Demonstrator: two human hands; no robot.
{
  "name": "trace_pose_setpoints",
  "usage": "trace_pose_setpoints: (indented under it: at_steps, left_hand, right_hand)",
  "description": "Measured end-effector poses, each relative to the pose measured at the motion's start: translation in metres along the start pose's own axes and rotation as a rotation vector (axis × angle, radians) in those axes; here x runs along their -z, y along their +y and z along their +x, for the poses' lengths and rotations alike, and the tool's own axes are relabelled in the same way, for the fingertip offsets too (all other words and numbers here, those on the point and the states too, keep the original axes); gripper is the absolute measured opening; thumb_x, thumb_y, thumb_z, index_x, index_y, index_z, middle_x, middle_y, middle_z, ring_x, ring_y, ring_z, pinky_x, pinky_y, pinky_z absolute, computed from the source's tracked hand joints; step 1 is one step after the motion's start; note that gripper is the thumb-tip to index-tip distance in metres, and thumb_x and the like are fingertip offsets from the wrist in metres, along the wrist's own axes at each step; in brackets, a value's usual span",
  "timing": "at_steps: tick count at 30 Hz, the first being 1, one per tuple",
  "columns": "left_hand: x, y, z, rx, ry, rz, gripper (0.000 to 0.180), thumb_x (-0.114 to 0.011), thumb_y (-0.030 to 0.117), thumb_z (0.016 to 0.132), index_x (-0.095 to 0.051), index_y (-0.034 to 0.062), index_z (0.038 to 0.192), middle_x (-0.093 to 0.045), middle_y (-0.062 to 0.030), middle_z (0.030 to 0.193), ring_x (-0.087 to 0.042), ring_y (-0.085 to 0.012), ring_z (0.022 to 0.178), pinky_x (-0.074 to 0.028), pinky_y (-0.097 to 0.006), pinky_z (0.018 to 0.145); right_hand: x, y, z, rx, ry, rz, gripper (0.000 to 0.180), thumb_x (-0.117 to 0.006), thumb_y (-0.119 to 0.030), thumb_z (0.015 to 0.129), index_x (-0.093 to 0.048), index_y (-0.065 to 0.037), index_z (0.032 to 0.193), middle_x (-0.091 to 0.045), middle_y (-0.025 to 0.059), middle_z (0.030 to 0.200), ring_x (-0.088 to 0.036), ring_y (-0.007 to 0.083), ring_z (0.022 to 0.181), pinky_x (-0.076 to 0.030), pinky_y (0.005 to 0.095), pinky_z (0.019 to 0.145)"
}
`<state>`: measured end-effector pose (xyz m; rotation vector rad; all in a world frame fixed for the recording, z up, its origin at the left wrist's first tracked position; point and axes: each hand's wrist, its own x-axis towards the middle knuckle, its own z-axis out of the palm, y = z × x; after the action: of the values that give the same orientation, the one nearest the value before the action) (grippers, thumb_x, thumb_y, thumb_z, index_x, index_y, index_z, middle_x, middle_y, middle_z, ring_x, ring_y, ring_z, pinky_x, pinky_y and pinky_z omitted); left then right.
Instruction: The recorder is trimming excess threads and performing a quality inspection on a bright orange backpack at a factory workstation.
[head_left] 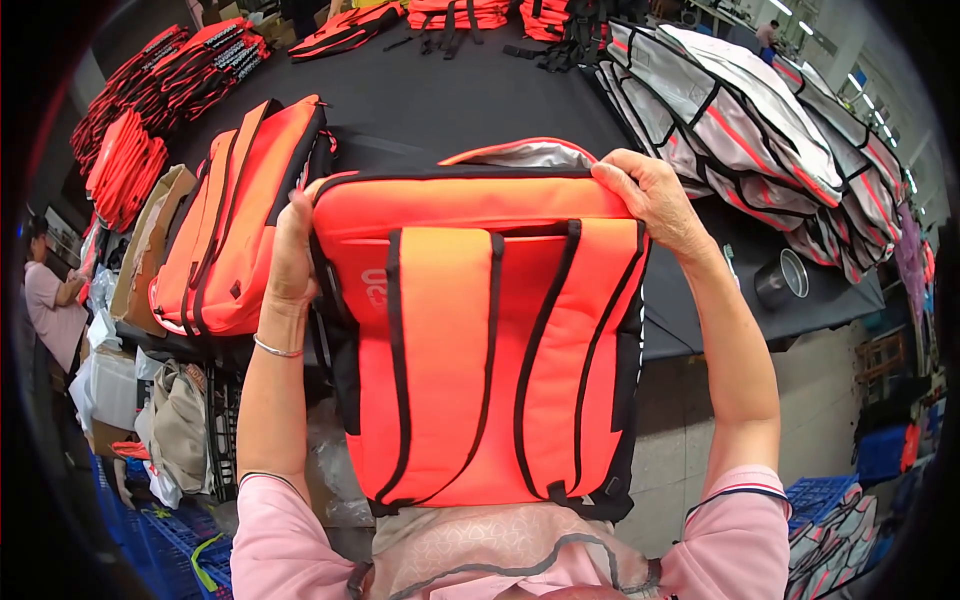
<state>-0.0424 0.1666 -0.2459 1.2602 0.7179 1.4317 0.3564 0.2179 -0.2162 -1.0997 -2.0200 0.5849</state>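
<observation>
An orange backpack with black trim is held up in front of my body, its two padded shoulder straps facing up toward me. My left hand grips its upper left corner, fingers partly hidden behind the black side. At the upper right corner, my right hand is closed on the edge, thumb on top. A flap with silvery lining stands up behind the top edge. Left of it, a second orange backpack lies on the black table, its straps upward too.
Grey-white bag pieces with black edging are heaped on the right, near a metal cup. Orange bags lie stacked at far left, more along the back. A person is at the left, and blue crates stand below.
</observation>
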Motion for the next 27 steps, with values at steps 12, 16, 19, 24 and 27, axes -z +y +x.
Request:
trace_pose_setpoints:
  at_steps: [12,16,19,24,27]
  left_hand:
    - [0.026,-0.052,0.068,-0.053,0.228,1.002,0.050,-0.068,0.041,0.092,-0.065,-0.0024,0.116,-0.072,-0.0125,0.092,-0.069,-0.0208,0.086,-0.052,-0.031,0.083]
    - [0.025,-0.150,0.061,0.255,0.378,1.489,0.074,-0.059,0.065,0.087,-0.054,0.0110,0.138,-0.044,-0.0156,0.147,-0.045,-0.0350,0.132,-0.043,-0.046,0.105]
    - [0.012,-0.135,0.042,0.025,0.360,1.525,0.063,-0.064,0.052,0.090,-0.053,0.0145,0.140,-0.039,-0.0101,0.152,-0.039,-0.0320,0.137,-0.036,-0.048,0.110]
    - [0.003,-0.111,0.022,-0.498,0.163,1.816,0.055,-0.065,0.030,0.089,-0.053,0.0158,0.141,-0.042,-0.0089,0.152,-0.038,-0.0309,0.139,-0.024,-0.050,0.117]
    - [-0.005,-0.100,0.034,-0.722,-0.167,1.619,0.053,-0.063,0.014,0.082,-0.057,0.0116,0.135,-0.055,-0.0109,0.140,-0.047,-0.0309,0.133,-0.027,-0.050,0.115]
  right_hand:
    - [-0.014,0.025,0.089,0.033,0.213,-0.222,0.039,-0.067,-0.032,0.094,-0.065,0.003,0.078,-0.057,0.0127,0.060,-0.055,0.0189,0.054,-0.045,0.0344,0.056]
    - [-0.071,0.176,0.049,0.089,0.171,-0.403,0.020,-0.062,-0.016,0.094,-0.068,-0.001,0.107,-0.069,0.0170,0.101,-0.066,0.0338,0.094,-0.052,0.0397,0.084]
    - [-0.091,0.165,0.009,0.128,0.225,-0.460,0.031,-0.062,-0.008,0.091,-0.063,-0.005,0.122,-0.066,0.0171,0.116,-0.061,0.0348,0.111,-0.048,0.0406,0.096]
    - [-0.088,0.081,-0.036,0.338,0.174,-0.548,0.058,-0.065,0.004,0.079,-0.056,-0.012,0.134,-0.060,0.0139,0.130,-0.051,0.0341,0.129,-0.039,0.0443,0.109]
    - [-0.081,0.070,-0.031,0.498,0.068,-0.618,0.061,-0.063,0.009,0.072,-0.060,-0.014,0.129,-0.061,0.0098,0.130,-0.048,0.0321,0.133,-0.035,0.0478,0.113]
